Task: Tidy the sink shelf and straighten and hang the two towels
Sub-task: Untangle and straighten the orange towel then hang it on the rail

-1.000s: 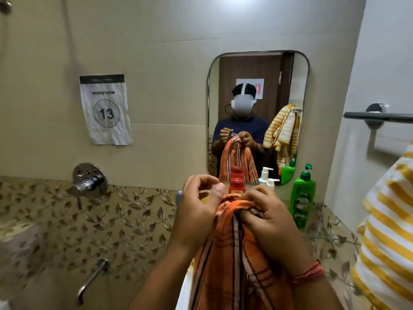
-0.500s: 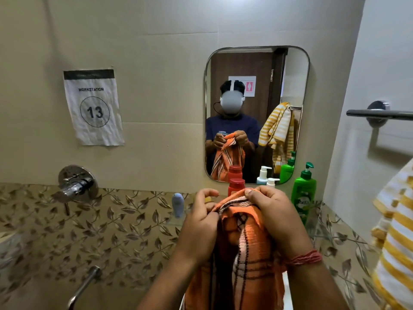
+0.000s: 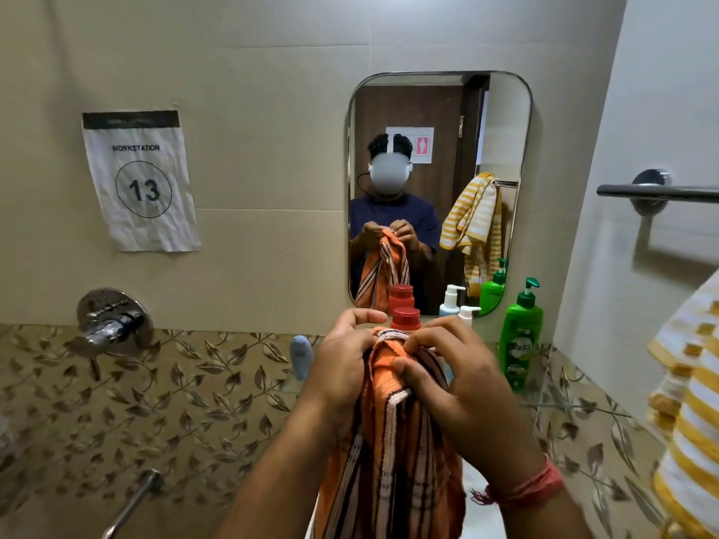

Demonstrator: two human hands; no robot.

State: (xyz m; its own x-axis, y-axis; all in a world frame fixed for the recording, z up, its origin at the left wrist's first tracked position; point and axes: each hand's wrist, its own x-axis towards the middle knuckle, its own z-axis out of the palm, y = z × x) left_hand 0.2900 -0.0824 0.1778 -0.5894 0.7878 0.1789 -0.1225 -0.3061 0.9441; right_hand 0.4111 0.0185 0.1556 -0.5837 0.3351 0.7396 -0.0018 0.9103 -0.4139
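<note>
From the head camera, both hands are raised in front of the mirror (image 3: 439,188), holding the orange striped towel (image 3: 393,453) bunched between them. The left hand (image 3: 342,363) has its fingers curled round the towel's top edge from the left, and the right hand (image 3: 463,387) pinches the same gathered top, thumb pressed into the orange cloth and fingers (image 3: 424,336) bent over the edge. The rest of the towel hangs straight down between the forearms toward the bottom of the frame. A red thread band (image 3: 533,486) circles the right wrist. Behind the hands, on the glass shelf (image 3: 560,402) under the mirror, stand a red-capped bottle (image 3: 405,317), a white pump bottle (image 3: 469,313) and a green pump bottle (image 3: 520,340); a pale blue tube (image 3: 300,356) stands further left. The yellow-and-white striped towel (image 3: 688,414) hangs crumpled at the right edge, below the towel bar (image 3: 657,191) on the side wall. A paper sign (image 3: 140,180) reading "WORKSTATION 13" is stuck to the wall on the left, above a chrome tap valve (image 3: 113,322).
</note>
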